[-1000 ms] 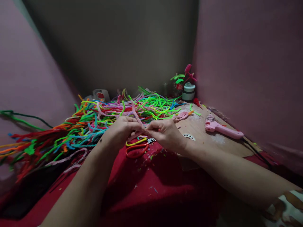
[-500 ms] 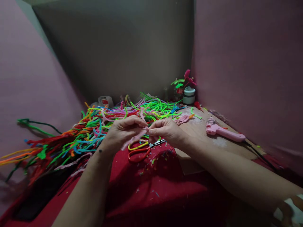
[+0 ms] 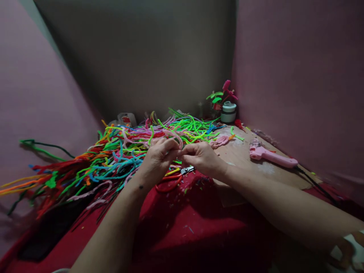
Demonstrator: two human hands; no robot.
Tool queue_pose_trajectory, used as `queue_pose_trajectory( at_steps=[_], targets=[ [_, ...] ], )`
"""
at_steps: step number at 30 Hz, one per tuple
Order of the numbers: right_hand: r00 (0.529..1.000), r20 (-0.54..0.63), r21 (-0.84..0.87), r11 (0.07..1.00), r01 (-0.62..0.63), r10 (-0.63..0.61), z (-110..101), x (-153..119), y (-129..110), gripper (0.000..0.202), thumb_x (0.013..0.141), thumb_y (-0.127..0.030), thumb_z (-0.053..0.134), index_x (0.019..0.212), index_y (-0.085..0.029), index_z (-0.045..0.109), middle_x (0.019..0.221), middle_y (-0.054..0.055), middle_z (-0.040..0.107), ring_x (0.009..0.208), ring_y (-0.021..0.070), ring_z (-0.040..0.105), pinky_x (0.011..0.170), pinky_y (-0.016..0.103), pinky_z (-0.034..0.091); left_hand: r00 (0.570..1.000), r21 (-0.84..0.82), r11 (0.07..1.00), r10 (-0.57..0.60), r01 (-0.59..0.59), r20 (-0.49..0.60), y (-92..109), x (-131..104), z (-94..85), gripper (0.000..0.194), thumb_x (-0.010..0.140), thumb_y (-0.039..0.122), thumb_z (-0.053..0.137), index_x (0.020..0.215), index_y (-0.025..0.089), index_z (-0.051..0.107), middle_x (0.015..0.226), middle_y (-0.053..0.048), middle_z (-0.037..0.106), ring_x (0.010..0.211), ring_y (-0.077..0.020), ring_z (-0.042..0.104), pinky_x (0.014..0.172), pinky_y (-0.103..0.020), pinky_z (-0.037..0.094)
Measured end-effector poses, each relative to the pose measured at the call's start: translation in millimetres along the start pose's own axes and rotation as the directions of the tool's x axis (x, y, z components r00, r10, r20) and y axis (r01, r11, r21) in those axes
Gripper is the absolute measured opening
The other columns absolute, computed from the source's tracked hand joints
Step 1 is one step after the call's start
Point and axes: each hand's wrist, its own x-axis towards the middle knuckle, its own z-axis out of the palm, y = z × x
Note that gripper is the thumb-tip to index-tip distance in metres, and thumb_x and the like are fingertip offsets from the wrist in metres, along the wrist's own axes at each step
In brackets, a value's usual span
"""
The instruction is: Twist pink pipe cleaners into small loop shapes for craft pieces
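A pale pink fuzzy stem (image 3: 179,141) arches up from between my fingertips. My left hand (image 3: 160,155) is closed on it, thumb and fingers pinched. Close against it, my right hand (image 3: 199,157) also pinches the pink stem, though the fingers hide most of the gripped part. Beneath the hands, scissors with red and yellow handles (image 3: 170,182) lie on the red cloth (image 3: 187,227), partly covered by my left hand. Behind them spreads a big pile of coloured fuzzy stems (image 3: 113,159).
On the board (image 3: 284,180) at right rests a pink glue gun (image 3: 274,157) with a black cord. A pink looped piece (image 3: 220,141) lies nearby. A white-lidded jar (image 3: 228,112) stands at the back. At lower left is a dark flat object (image 3: 51,231).
My left hand has shifted right and turned, now covering more of the scissors. The pink stem's loose end no longer hangs below it; a pink loop now curves above the fingers.
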Motion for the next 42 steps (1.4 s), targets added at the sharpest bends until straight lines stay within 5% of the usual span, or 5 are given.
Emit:
queue_pose_trajectory(
  at_steps=[6, 14, 23, 31, 42],
  targets=[
    [0.964, 0.17, 0.355, 0.9, -0.253, 0.204, -4.8, 2.8, -5.2, 0.02, 0.069, -0.03, 0.065, 0.062, -0.011, 0.063, 0.055, 0.002, 0.062, 0.051, 0.0093, 0.055, 0.054, 0.022, 0.042, 0.961, -0.34, 0.904, -0.275, 0.259, 0.002, -2.8, 0.2, -1.2, 0.017, 0.076, 0.03, 0.059, 0.068, 0.015, 0.06, 0.066, 0.001, 0.058, 0.063, -0.0113, 0.051, 0.062, -0.022, 0.041],
    [0.981, 0.061, 0.182, 0.964, -0.194, 0.186, -2.0, 3.1, -5.5, 0.023, 0.078, -0.026, 0.058, 0.06, -0.012, 0.06, 0.052, 0.0, 0.057, 0.047, 0.0069, 0.05, 0.051, 0.021, 0.039, 0.923, -0.319, 0.868, -0.378, 0.381, 0.075, -8.0, 1.4, -7.4, 0.021, 0.069, 0.036, 0.065, 0.072, 0.015, 0.07, 0.072, -0.003, 0.065, 0.066, -0.0138, 0.057, 0.061, -0.023, 0.045],
    [0.984, -0.02, -0.252, 0.953, 0.167, -0.178, 3.8, -2.3, 5.2, 0.02, 0.084, -0.022, 0.053, 0.075, -0.012, 0.066, 0.06, 0.001, 0.058, 0.055, 0.0088, 0.048, 0.055, 0.022, 0.038, 0.891, -0.155, 0.894, -0.373, 0.419, 0.26, -0.2, 4.8, -16.6, 0.024, 0.068, 0.034, 0.06, 0.059, 0.012, 0.063, 0.06, -0.001, 0.057, 0.055, -0.01, 0.048, 0.052, -0.021, 0.039],
    [0.73, 0.012, -0.751, 0.476, 0.458, -0.683, -4.4, 1.5, -1.5, 0.022, 0.084, -0.031, 0.054, 0.074, -0.018, 0.068, 0.081, 0.008, 0.056, 0.082, 0.0194, 0.044, 0.074, 0.034, 0.038, 0.88, -0.154, 0.911, -0.308, 0.382, 0.362, 3.5, 0.6, -15.9, 0.023, 0.072, 0.034, 0.056, 0.064, 0.013, 0.062, 0.056, 0.001, 0.053, 0.051, -0.0083, 0.043, 0.049, -0.02, 0.034],
    [0.99, -0.004, -0.567, 0.816, 0.113, -0.139, -1.5, -0.5, -7.4, 0.018, 0.084, -0.019, 0.048, 0.075, -0.014, 0.063, 0.06, 0.001, 0.059, 0.055, 0.0095, 0.047, 0.056, 0.024, 0.031, 0.917, -0.108, 0.917, -0.363, 0.383, 0.167, 5.3, 0.8, -18.3, 0.024, 0.072, 0.035, 0.055, 0.065, 0.013, 0.059, 0.061, 0.0, 0.056, 0.058, -0.0113, 0.049, 0.055, -0.022, 0.038]
  ],
)
